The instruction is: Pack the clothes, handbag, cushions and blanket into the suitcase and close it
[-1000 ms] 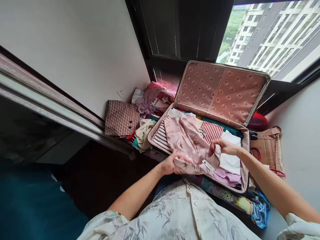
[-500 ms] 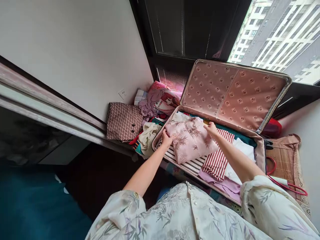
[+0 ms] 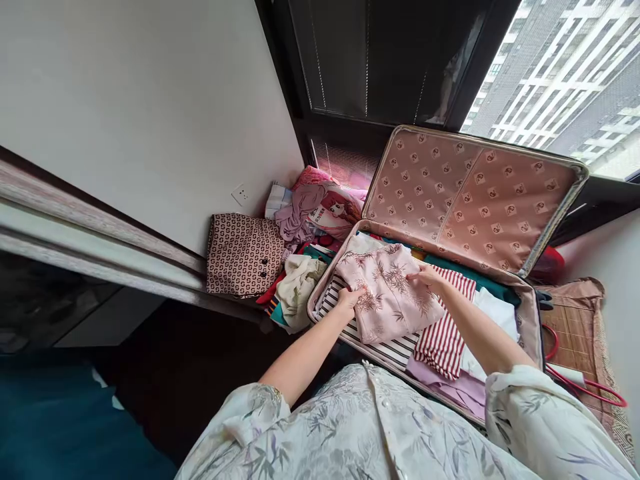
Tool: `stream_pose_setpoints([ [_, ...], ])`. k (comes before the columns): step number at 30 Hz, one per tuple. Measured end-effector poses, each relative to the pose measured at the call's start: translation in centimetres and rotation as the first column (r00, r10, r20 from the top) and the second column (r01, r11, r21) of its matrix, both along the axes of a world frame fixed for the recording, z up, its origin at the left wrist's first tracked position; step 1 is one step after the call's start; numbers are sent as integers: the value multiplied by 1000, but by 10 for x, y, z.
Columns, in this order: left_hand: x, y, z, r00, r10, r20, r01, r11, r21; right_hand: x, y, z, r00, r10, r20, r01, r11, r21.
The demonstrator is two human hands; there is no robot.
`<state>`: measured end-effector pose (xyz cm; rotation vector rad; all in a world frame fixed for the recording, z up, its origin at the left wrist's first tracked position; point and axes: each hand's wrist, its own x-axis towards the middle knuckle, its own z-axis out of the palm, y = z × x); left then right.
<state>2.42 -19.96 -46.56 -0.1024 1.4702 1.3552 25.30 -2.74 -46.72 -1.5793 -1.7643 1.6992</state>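
Both hands lie flat and open on a soft pink printed garment (image 3: 387,293), left hand (image 3: 350,297) at its edge, right hand (image 3: 424,275) on top. The folded garment rests on striped clothes inside the open suitcase (image 3: 520,313), whose lid has a quilted pink lining.

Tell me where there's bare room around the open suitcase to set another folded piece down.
Inside the suitcase, free patches are the white garment by the right wall and the lilac cloth at the near edge. The left half is crowded: both hands, left hand and right hand, press the pink floral garment. Left of the case, piled clothes fill the floor.
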Motion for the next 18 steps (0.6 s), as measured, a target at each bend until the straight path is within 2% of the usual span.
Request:
stream_pose_setpoints([
  [6, 2, -6, 5, 999, 28, 39, -27, 999, -17, 2, -8, 15, 994, -23, -106, 17, 998, -53],
  [12, 4, -2, 9, 999, 11, 34, -9, 998, -56, 6, -16, 20, 994, -71, -80, 51, 973, -227],
  [15, -5, -1, 20, 1000, 10, 2, -10, 1000, -1, 15, -19, 31, 984, -106, -146, 77, 978, -192],
  [18, -23, -6, 39, 980, 32, -197, 2, 986, 167, 29, -28, 49, 951, -119, -286, 101, 992, -77],
])
